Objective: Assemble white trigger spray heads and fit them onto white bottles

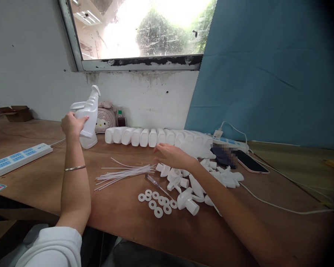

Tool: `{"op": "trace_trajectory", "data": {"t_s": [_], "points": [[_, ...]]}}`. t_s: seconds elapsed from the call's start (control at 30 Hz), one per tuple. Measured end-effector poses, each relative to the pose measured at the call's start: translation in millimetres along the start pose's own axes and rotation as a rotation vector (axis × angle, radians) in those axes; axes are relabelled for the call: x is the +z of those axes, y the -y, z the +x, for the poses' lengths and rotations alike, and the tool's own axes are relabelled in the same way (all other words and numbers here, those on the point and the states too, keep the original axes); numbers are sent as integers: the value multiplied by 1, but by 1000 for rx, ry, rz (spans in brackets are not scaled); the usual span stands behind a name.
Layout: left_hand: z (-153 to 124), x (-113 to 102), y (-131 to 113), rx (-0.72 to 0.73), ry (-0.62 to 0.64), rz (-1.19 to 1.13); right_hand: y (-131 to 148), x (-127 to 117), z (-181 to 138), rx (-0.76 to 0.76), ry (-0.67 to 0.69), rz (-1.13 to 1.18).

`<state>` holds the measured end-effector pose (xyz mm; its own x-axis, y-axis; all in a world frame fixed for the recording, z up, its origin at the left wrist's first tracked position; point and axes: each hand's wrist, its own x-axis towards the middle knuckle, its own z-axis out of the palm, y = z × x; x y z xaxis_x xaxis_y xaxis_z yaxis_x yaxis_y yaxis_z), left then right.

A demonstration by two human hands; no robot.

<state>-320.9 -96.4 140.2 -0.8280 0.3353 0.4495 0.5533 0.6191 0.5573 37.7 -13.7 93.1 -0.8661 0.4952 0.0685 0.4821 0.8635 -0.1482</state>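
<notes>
My left hand [72, 125] is wrapped round a white plastic bottle [85, 120], raised at the left of the table. Another white bottle [89, 141] shows behind and below it; which neck belongs to which bottle is hard to tell. My right hand [172, 154], fingers loosely bent and apart, holds nothing visible. It hovers between a row of white bottles lying down [144, 138] and a pile of white spray trigger heads [187, 200]. Left of that hand lie thin white tubes [125, 173]. White ring washers [153, 204] and a clear-handled screwdriver [158, 184] lie nearer me.
A power strip [22, 157] lies at the left, another [231, 141] at the back right with cables. A phone [252, 162] rests beside the spray heads. Against the wall stand a pink bag [106, 120] and a small bottle [121, 118]. An open cardboard box [18, 114] sits far left.
</notes>
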Motion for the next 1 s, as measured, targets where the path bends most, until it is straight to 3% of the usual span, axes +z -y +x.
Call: {"op": "trace_trajectory", "data": {"t_s": [0.13, 0.27, 0.37, 0.47, 0.53, 0.63, 0.73, 0.83, 1.0], "points": [[-22, -36, -28, 154, -264, -199, 6, -12, -8, -13, -215, 253], [-57, -56, -61, 475, -424, -417, 14, -25, -14, -71, -387, 750], [-89, -58, -84, 821, -465, -504, 21, -39, -23, -153, -476, 1074], [-121, -52, -104, 1186, -479, -447, 24, -57, -37, -198, -642, 1262], [-139, -44, -114, 1350, -542, -394, 23, -67, -49, -169, -746, 1405], [-158, -29, -123, 1452, -590, -438, 18, -79, -65, -154, -906, 1635], [-166, -17, -125, 1532, -528, -537, 15, -84, -73, -203, -1077, 1688], [-165, -10, -124, 1588, -503, -598, 15, -87, -74, -238, -1170, 1729], [-155, -6, -123, 1621, -412, -647, 17, -92, -73, -268, -1451, 1833]]}}
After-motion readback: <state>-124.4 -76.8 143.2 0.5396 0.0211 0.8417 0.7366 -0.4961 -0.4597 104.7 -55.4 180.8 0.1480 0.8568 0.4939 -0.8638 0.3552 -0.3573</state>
